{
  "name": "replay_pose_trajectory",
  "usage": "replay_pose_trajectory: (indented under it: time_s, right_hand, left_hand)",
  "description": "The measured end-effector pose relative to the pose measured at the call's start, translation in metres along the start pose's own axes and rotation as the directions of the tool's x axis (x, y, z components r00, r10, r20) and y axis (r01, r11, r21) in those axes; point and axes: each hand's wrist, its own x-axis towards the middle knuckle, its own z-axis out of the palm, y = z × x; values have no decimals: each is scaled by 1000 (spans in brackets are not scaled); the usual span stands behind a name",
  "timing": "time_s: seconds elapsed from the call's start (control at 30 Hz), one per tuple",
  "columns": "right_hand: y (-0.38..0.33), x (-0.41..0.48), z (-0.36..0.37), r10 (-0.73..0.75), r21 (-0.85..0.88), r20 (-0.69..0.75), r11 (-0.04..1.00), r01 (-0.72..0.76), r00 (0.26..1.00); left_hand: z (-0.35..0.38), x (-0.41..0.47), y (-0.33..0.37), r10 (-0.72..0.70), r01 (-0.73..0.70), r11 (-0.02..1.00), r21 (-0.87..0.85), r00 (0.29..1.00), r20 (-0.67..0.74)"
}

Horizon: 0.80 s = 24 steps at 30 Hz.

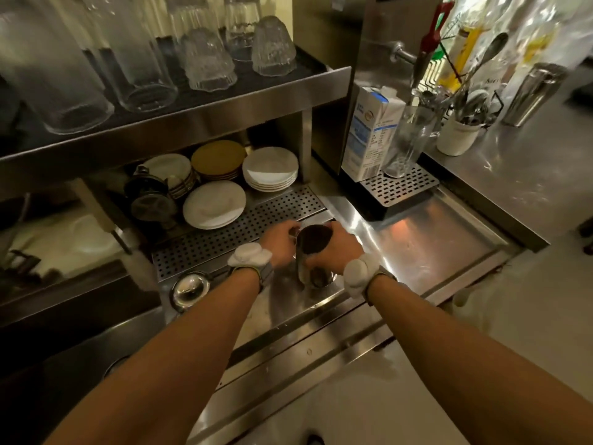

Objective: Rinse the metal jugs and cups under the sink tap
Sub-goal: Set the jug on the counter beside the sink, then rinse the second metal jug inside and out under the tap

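A metal jug (313, 244) stands upright in the shallow steel rinse basin (426, 248), its dark open mouth facing me. My right hand (337, 248) wraps around the jug's right side. My left hand (279, 242) is curled at the jug's left rim, by what looks like the handle. Below the jug a second metal cup or round rinser (319, 277) is partly hidden by my right wrist. No tap or running water shows at the jug.
A perforated drain grate (237, 229) runs behind the basin. Stacked plates (269, 170) sit under a shelf of upturned glasses (208, 59). At right stand a milk carton (369, 133), a tall glass (407, 142), a utensil cup (457, 136) and a metal shaker (532, 94). A round steel dome (190, 288) sits left.
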Motion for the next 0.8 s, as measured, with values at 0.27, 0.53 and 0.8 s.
replay_pose_trajectory:
  time_s: [0.27,0.53,0.8]
  right_hand:
    - [-106,-27,-17,-313,125,-75,939,320,947]
    - [-203,-61,51,-485,131,89,871,473,870]
    - [-248,-90,178,-454,47,365,881,471,813]
  left_hand:
    - [-96,-58,-3,-36,-20,991,-130,912,-409]
    - [-171,-146,-74,-237,220,971,-92,837,-494]
    - [-182,-226,-200,-503,502,858,-109,778,-377]
